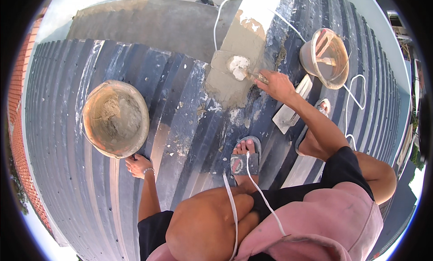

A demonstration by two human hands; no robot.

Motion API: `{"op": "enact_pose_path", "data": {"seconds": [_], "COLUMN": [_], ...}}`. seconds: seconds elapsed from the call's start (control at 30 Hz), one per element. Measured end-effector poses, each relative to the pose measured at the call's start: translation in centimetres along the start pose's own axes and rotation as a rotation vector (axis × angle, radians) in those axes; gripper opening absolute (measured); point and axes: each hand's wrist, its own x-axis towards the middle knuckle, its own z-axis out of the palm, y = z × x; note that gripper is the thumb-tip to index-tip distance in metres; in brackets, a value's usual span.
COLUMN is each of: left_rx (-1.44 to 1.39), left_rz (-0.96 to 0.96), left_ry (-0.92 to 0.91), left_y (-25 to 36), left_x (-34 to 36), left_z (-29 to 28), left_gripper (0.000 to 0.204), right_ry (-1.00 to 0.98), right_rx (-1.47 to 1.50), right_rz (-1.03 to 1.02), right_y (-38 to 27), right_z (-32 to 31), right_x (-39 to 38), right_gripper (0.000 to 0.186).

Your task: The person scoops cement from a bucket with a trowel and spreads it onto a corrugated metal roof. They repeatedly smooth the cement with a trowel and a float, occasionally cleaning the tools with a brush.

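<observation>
My right hand [277, 86] is closed round the handle of a trowel [262, 77]. Its blade rests over a band of wet grey mortar [230, 87], and a pale lump of mortar [238, 67] sits on it. At the left, my left hand [140, 166] has its fingers curled against the near edge of a round bucket [143, 130], and some fingertips are hidden there. Inside that bucket is grey-brown mortar [122, 114]. Below my right forearm lies a flat plastering float [286, 116] on the metal sheet.
A second bucket [333, 80] at the right holds a brush [327, 61]. White cord [359, 103] loops beside it. Ribbed dark metal roofing [180, 112] spreads underfoot, with a grey cement surface [149, 24] beyond. My sandalled foot [246, 159] stands near the mortar band.
</observation>
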Motion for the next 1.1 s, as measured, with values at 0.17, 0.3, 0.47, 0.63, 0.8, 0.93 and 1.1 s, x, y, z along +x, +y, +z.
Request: {"op": "enact_pose_path", "data": {"seconds": [0.17, 0.3, 0.47, 0.63, 0.8, 0.93, 1.1], "left_rx": [0.004, 0.006, 0.012, 0.027, -0.009, -0.027, 0.004], "left_rz": [-0.002, 0.008, 0.013, -0.001, 0.006, 0.020, 0.012], "left_ry": [-0.011, -0.017, -0.019, -0.002, -0.012, -0.013, -0.023], "left_y": [0.2, 0.6, 0.6, -0.3, 0.3, 0.4, 0.1], "left_x": [-0.2, -0.3, -0.4, 0.1, -0.4, -0.5, -0.1], "left_z": [-0.1, -0.2, -0.2, -0.2, -0.6, -0.5, -0.6], "left_gripper": [0.030, 0.029, 0.029, 0.030, 0.031, 0.031, 0.033], "right_ry": [0.136, 0.250, 0.199, -0.056, -0.243, -0.166, 0.029], "right_rx": [-0.041, 0.027, 0.214, 0.288, 0.301, 0.171, 0.069], "right_rz": [0.174, 0.288, 0.362, 0.313, 0.080, -0.040, 0.102], "right_y": [4.3, 7.7, 7.4, 1.3, -1.7, -2.0, 1.5], "right_z": [-3.6, -4.8, -4.1, -2.4, 0.0, 0.6, -1.4], "right_x": [5.6, 8.3, 7.9, 3.8, -1.4, -2.1, 3.2], "right_gripper": [0.049, 0.057, 0.061, 0.057, 0.052, 0.050, 0.050]}}
